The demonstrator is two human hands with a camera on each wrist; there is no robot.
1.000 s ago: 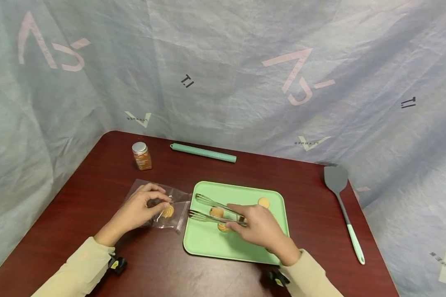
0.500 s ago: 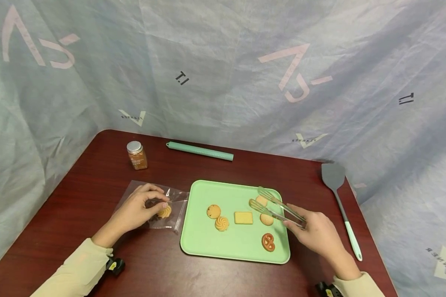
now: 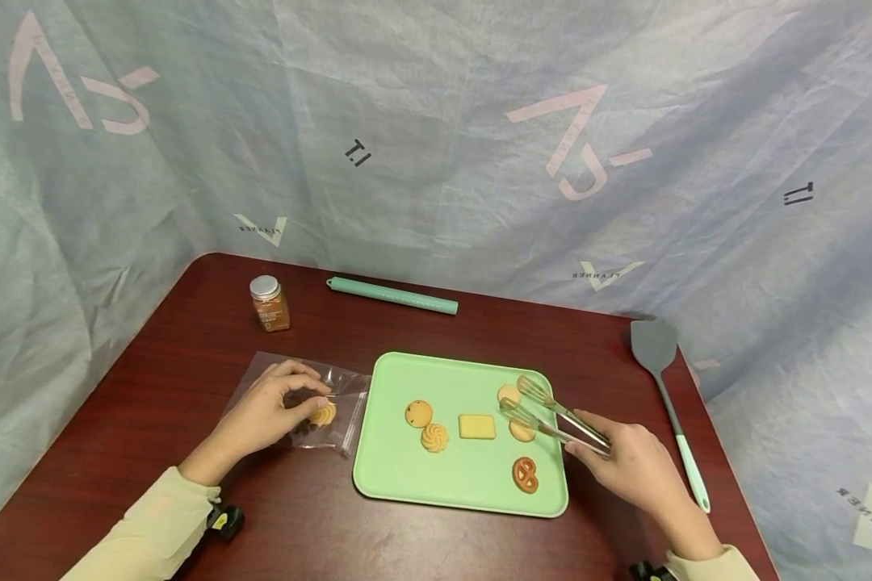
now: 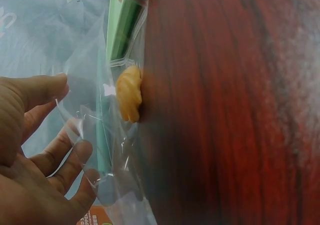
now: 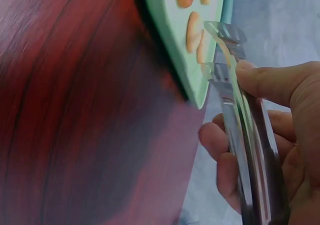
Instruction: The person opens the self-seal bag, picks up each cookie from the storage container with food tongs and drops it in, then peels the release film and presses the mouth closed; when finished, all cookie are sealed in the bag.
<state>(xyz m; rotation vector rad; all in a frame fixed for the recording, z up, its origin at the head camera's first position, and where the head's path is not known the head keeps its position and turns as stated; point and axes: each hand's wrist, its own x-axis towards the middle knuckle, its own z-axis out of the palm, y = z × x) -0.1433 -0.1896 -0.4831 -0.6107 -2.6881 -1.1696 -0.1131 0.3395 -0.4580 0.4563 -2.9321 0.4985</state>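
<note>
My left hand (image 3: 276,403) pinches the upper film of a clear plastic zip bag (image 3: 308,367) between thumb and fingers. A swirl cookie (image 4: 129,94) lies inside this bag. My right hand (image 3: 632,464) holds metal tongs (image 3: 559,415) by their arms. The tongs' tips are apart, above the right side of the green tray (image 3: 421,488), over two round cookies (image 3: 521,430), with no cookie seen gripped between them. Also on the tray are a dotted round cookie (image 3: 417,414), a swirl cookie (image 3: 434,438), a rectangular biscuit (image 3: 476,426) and a pretzel (image 3: 525,474).
Behind the bag stands a small jar (image 3: 270,305) with a silver lid. A green rod-shaped object (image 3: 392,295) lies at the back of the dark red table (image 3: 291,532). A grey spatula (image 3: 654,343) lies at the right edge. A grey printed curtain (image 3: 421,121) surrounds the table.
My right hand with the tongs has moved from the tray's left side to its right side, uncovering the biscuit and pretzel. My left hand stays at the bag.
</note>
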